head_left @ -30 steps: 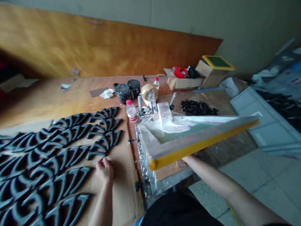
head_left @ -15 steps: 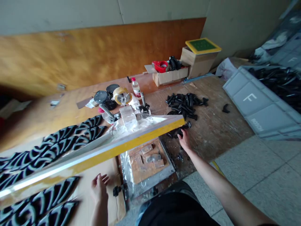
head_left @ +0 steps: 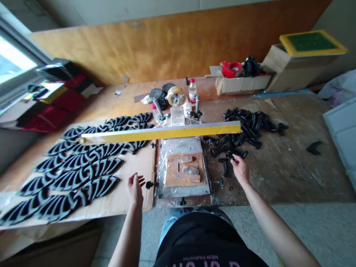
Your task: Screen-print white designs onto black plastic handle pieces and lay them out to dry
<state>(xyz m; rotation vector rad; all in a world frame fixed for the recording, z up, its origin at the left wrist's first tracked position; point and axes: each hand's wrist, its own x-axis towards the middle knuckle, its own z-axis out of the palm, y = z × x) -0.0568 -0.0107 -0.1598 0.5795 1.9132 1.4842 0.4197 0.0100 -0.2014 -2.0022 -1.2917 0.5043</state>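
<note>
My right hand (head_left: 240, 170) is at the near edge of a heap of black curved plastic parts (head_left: 251, 124), with thumb and forefinger closed on the end of one black curved part (head_left: 241, 152). Another such part (head_left: 224, 167) lies just left of these fingers. My left hand (head_left: 135, 187) hovers over the cardboard left of the jig, fingers loosely spread and nothing in them. Between the hands lies a wooden jig board (head_left: 178, 178) with small blocks on it, on a plastic-wrapped metal base (head_left: 182, 146). A yellow-edged frame (head_left: 167, 132) is tilted up behind it.
Rows of black curved parts (head_left: 83, 163) cover the cardboard at left. Clamp posts (head_left: 197, 105), a tape roll (head_left: 176, 96) and a bottle (head_left: 192, 91) stand behind the frame. Boxes (head_left: 280, 70) sit at back right, and a grey crate (head_left: 343, 129) at the right edge.
The view has swung left and levelled, showing more of the laid-out rows. My right hand stays at the near edge of the heap; my left hand remains empty beside the jig.
</note>
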